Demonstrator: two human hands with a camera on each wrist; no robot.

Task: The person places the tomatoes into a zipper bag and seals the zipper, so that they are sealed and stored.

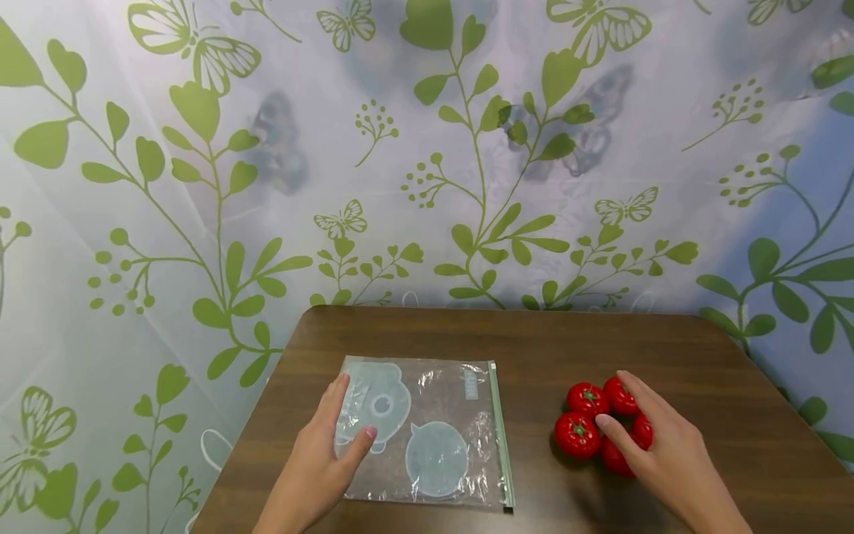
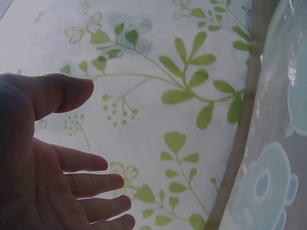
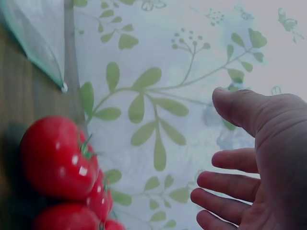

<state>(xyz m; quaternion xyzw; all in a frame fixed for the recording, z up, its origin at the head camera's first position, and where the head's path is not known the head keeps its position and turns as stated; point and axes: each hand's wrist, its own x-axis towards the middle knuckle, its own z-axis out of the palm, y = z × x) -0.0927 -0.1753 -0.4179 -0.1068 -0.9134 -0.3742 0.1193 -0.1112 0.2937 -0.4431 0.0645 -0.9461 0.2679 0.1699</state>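
Note:
A clear zip bag [image 1: 454, 386] with pale blue printed shapes lies flat on the brown table, its green slider strip [image 1: 500, 437] along the right side. Over the bag's left edge is my left hand [image 1: 323, 452], fingers extended and thumb apart, holding nothing. Several red tomatoes [image 1: 577, 435] with green stems sit in a cluster right of the bag. My right hand [image 1: 674, 452] is over the cluster's right side, hiding part of it; its fingers are straight and the palm holds nothing. In the right wrist view, the tomatoes [image 3: 60, 158] appear left of the hand, apart from the fingers.
The wooden table [image 1: 534, 337] has rounded far corners. Behind it hangs a pale curtain [image 1: 400, 282] printed with green leaves and butterflies. A white loop [image 1: 213, 449] shows beside the table's left edge.

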